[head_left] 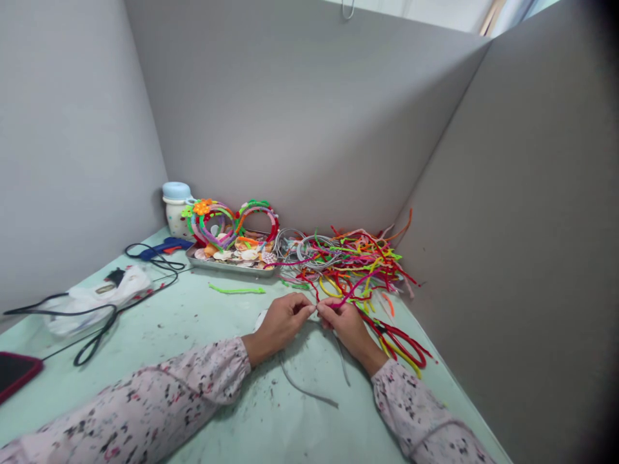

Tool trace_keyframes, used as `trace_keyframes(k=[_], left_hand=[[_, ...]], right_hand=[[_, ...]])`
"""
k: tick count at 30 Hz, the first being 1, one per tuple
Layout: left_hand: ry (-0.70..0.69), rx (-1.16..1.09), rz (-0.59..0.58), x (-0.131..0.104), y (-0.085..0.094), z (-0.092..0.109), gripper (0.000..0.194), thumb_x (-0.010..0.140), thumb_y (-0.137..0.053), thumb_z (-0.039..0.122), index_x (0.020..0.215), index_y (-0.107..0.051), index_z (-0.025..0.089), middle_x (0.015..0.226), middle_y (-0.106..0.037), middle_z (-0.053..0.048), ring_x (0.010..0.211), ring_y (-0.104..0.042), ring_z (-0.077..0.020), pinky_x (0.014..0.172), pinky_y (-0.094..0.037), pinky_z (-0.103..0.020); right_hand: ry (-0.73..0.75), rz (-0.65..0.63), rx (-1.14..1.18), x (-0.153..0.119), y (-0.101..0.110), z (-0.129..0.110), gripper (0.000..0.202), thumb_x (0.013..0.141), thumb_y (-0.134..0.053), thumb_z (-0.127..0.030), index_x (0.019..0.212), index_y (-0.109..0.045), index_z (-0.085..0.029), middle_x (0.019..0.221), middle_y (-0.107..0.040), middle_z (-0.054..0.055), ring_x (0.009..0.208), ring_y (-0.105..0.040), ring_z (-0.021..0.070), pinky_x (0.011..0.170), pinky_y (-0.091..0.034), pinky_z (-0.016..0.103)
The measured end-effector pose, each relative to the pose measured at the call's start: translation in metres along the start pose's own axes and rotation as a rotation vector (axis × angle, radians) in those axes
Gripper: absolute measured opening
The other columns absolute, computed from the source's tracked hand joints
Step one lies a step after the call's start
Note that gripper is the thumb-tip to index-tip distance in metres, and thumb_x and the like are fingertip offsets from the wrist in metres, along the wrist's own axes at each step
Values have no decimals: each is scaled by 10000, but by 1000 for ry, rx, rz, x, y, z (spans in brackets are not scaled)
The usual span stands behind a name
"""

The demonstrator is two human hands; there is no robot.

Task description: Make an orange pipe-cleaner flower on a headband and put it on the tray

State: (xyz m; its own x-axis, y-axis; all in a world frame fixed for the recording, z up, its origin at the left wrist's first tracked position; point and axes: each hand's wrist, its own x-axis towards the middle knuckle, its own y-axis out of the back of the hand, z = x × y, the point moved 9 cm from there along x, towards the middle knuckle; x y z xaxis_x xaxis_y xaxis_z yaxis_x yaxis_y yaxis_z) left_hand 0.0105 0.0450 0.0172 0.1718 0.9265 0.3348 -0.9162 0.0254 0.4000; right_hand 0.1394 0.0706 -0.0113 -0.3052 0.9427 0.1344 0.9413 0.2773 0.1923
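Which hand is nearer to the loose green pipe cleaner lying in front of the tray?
Left. The left hand sits just below and right of the green pipe cleaner, apart from it. The right hand is farther right, beside the pile of pipe cleaners.

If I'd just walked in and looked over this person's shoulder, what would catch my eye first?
Probably the bright tangle of pipe cleaners heaped against the grey partition at the back right of the green table. Next, the left hand and right hand meet at mid-table, pinching a magenta pipe cleaner between them. Behind them to the left, decorated headbands stand over a metal tray of shells.
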Motion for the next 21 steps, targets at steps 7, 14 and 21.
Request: trace_keyframes(k=[7,14,21], left_hand=[[148,-118,37,1,1,-10,316,819,-496,404,611,-522,167,549,-458,32,543,-400,-114,530,-302,-237],[413,-444,8,1,-11,-36,353,764,-552,473,612,-513,157,514,-448,38,435,-333,-72,434,-207,-223],[536,-558,-57,-3,-20,-44,337,744,-537,475,657,-525,149,509,-380,59,384,-256,-51,384,-123,-222]], right_hand=[[19,54,0,2,2,3,243,774,-622,-403,807,-663,-167,539,-523,-39,507,-456,117,509,-361,240],[188,134,-121,-4,6,-17,202,785,-622,-371,807,-715,-193,773,-677,38,711,-590,180,671,-456,289],[379,153,-203,-10,4,-35,157,815,-606,-334,818,-730,-237,812,-704,43,798,-624,208,779,-476,342]])
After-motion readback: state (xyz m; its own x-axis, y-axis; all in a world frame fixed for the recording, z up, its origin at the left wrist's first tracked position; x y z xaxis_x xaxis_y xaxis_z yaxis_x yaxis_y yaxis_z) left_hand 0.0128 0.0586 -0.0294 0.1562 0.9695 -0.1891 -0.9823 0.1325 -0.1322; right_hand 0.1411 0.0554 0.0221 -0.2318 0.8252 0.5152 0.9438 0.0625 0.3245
